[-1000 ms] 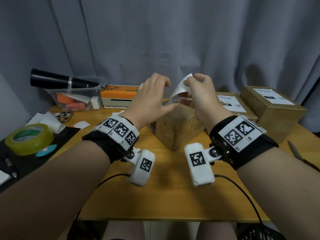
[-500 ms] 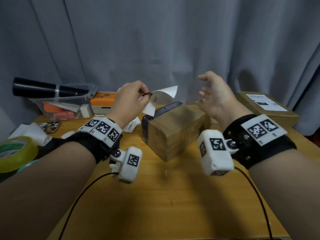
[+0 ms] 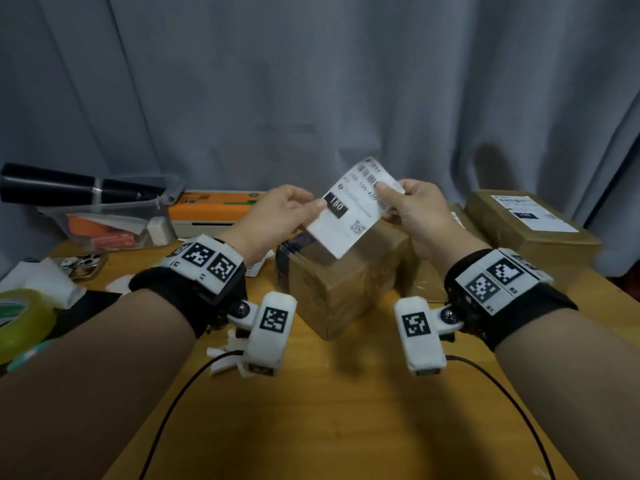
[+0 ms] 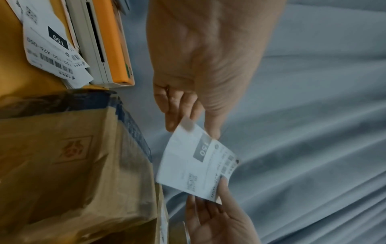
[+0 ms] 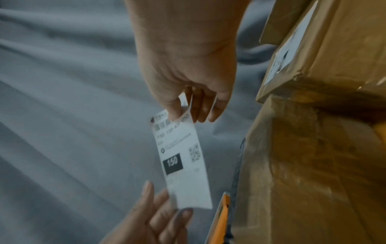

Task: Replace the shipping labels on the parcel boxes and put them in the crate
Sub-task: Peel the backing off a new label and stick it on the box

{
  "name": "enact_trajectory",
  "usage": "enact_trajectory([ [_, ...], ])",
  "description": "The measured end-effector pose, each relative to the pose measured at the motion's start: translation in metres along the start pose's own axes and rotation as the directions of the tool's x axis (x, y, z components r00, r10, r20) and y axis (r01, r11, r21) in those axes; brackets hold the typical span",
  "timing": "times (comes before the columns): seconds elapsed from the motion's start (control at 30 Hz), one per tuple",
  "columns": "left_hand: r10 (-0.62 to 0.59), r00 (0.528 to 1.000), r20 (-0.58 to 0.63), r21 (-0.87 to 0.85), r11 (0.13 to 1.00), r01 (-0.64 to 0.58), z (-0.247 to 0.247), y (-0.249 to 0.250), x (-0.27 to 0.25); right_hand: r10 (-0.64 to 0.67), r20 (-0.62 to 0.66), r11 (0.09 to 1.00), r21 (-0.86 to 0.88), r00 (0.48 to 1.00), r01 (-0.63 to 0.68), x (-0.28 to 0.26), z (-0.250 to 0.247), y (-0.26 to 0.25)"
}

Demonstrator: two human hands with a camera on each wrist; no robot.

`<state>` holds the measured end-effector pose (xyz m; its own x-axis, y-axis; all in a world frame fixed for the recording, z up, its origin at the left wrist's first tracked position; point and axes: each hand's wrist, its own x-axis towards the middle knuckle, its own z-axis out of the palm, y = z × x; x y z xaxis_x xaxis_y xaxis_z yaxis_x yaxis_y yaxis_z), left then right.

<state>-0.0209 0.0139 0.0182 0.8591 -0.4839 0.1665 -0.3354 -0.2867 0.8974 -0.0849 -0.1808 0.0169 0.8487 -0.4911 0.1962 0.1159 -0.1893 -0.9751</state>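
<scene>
White shipping label (image 3: 349,211) held up between two hands.
Left hand (image 3: 277,216) and right hand (image 3: 414,207) each pinch one end above the cardboard box (image 3: 341,275) at mid-table (image 3: 346,410).

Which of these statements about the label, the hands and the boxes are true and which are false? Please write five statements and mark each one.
1. Both hands hold one shipping label in the air. True: left hand and right hand each pinch an edge.
2. The label is already stuck on the nearest box. False: it is held above the box.
3. The label shows the number 150. True.
4. The far right box has no label. False: a white label lies on its top.
5. The tape roll stands on the nearest box. False: it lies at the table's left edge.
</scene>
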Motion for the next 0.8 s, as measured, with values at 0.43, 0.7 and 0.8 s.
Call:
enact_trajectory([
  [0.43, -0.298, 0.929, 0.218, 0.738, 0.673, 0.043, 0.024, -0.048, 0.019, 0.325, -0.142, 0.891, 0.377, 0.935, -0.253, 0.023, -0.017, 0.030],
  [0.7, -0.034, 0.999, 0.033, 0.451, 0.892, 0.015, 0.013, -0.017, -0.004, 0.322, -0.007, 0.926, 0.213, 0.947, -0.313, 0.004, -0.004, 0.033],
  [0.8, -0.269, 0.963, 0.010, -0.099, 0.958, 0.269, 0.014, 0.001, -0.004, 0.300, -0.006, 0.940, 0.171, 0.954, -0.294, 0.000, 0.002, 0.032],
])
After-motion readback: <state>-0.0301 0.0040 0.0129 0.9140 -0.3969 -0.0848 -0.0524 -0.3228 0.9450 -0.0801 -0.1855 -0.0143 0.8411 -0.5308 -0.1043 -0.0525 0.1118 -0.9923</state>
